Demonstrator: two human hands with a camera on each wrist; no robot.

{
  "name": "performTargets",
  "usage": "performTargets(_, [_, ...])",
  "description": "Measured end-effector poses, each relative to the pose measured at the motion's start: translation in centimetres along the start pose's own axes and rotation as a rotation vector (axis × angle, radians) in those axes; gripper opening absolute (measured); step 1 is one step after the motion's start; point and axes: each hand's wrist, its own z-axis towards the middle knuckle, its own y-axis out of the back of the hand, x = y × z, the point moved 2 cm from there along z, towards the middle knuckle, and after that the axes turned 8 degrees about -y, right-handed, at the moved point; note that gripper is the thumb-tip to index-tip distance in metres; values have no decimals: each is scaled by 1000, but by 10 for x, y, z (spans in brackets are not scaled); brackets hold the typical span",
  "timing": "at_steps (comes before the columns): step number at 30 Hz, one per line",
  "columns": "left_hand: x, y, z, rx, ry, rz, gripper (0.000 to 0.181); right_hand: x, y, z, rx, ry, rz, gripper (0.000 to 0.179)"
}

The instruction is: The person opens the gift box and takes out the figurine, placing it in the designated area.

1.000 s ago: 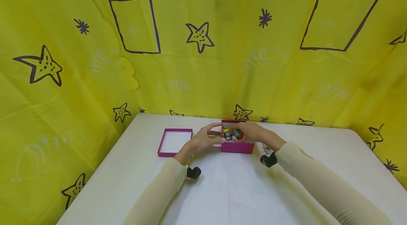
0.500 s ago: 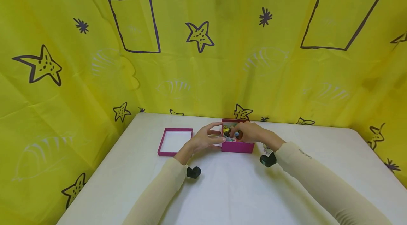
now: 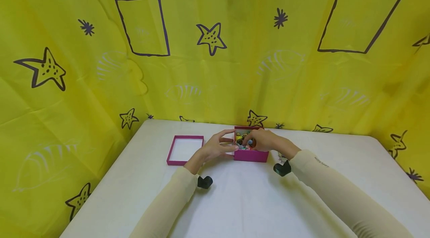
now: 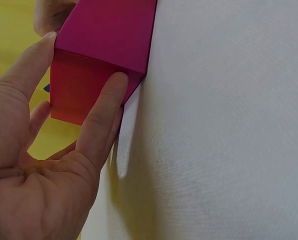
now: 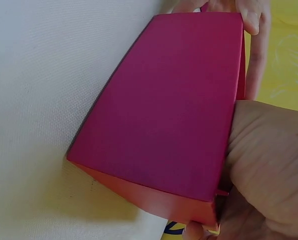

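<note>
From the head, an upright pink box (image 3: 251,156) stands near the far edge of a white table (image 3: 235,200), small colourful toys (image 3: 239,138) inside. The left hand (image 3: 217,146) is spread, fingers against the box's left end. The right hand (image 3: 263,140) reaches in over the right side, fingers bent down among the toys; whether it pinches one I cannot tell. A shallow pink lid (image 3: 185,163), white inside, lies left of the left hand, behind it a yellow curtain (image 3: 242,43).

The left wrist view hides the toys but shows separated fingertips touching the end wall, one at its upper corner.

The right wrist view shows the plain long side; most of the right hand's fingers are hidden there.
</note>
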Motion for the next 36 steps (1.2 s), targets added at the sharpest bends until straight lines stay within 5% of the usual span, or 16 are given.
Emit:
performTargets(20, [-4, -1, -2, -3, 8, -8, 73, -8, 14, -2, 60, 135, 112, 24])
performTargets(36, [-1, 0, 0, -11, 12, 4, 73, -15, 26, -16, -1, 171, 249, 35])
